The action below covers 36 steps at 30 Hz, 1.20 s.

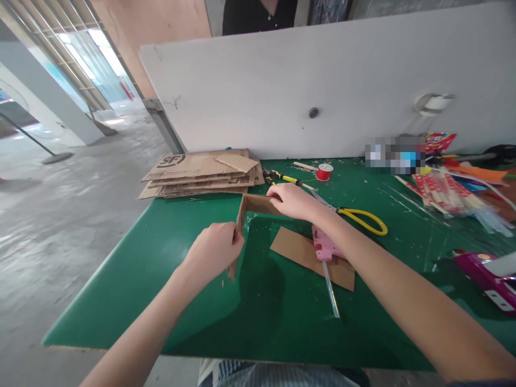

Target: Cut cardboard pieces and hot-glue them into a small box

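Two narrow cardboard strips (pixel 258 203) meet at a corner and stand on edge over the green table. My left hand (pixel 215 250) is closed on the strip nearer me, partway along it. Farther back, my right hand (pixel 292 200) pinches the other strip, whose far end is hidden behind the fingers. A pink hot glue gun (pixel 322 244) with a clear glue stick lies under my right forearm. It rests on a flat cardboard rectangle (pixel 296 248). Scissors with yellow handles (pixel 365 219) are partly covered by the same forearm.
Stacked cardboard sheets (pixel 193 169) lie at the back left of the green table (pixel 181 317). A red thread spool (pixel 324 172) and pliers (pixel 284 177) are near the white board (pixel 258 97). Packaged craft supplies (pixel 443 188) and a purple device (pixel 486 279) occupy the right. A person (pixel 260 15) is behind the board.
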Available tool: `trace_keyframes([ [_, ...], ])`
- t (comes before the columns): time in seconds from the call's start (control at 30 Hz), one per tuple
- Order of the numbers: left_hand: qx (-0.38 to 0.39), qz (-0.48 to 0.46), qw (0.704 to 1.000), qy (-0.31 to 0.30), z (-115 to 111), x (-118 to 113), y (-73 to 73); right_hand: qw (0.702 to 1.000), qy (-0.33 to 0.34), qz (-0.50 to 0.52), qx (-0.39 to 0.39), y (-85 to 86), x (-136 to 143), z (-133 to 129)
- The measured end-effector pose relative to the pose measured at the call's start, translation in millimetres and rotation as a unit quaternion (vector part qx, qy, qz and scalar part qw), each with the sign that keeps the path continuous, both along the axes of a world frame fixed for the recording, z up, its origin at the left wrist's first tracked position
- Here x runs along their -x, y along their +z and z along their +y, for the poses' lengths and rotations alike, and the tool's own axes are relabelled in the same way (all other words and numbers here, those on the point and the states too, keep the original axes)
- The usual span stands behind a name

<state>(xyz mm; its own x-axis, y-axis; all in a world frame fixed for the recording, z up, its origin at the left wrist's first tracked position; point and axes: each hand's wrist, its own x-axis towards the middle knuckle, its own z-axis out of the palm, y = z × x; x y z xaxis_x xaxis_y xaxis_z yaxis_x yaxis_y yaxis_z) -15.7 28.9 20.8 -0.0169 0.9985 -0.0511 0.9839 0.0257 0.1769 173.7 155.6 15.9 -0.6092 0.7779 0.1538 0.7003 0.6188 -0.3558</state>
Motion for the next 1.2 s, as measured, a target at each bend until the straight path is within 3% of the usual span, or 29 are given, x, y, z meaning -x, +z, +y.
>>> trace_keyframes([
  [0.23, -0.055, -0.06, 0.995, -0.057, 57.6, 21.4, -11.3, 0.999, -0.042, 0.004, -0.019, -15.8, 6.4, 28.7],
  [0.37, -0.056, -0.054, 0.994, -0.076, 74.9, 28.6, -14.8, 0.999, -0.046, -0.002, -0.014, -24.4, 9.4, 38.3],
  [0.63, -0.06, -0.027, 0.986, -0.155, 105.6, 43.9, -13.7, 0.997, -0.069, -0.019, -0.015, -25.1, 16.5, 48.9],
  [1.0, -0.056, -0.01, 0.985, -0.163, 109.7, 46.0, -16.1, 0.997, -0.067, -0.039, -0.013, -24.2, 18.3, 45.8],
  [1.2, -0.008, -0.021, 0.987, -0.162, 109.4, 43.9, -7.6, 0.992, -0.105, -0.065, -0.029, -21.2, 21.5, 43.2],
])
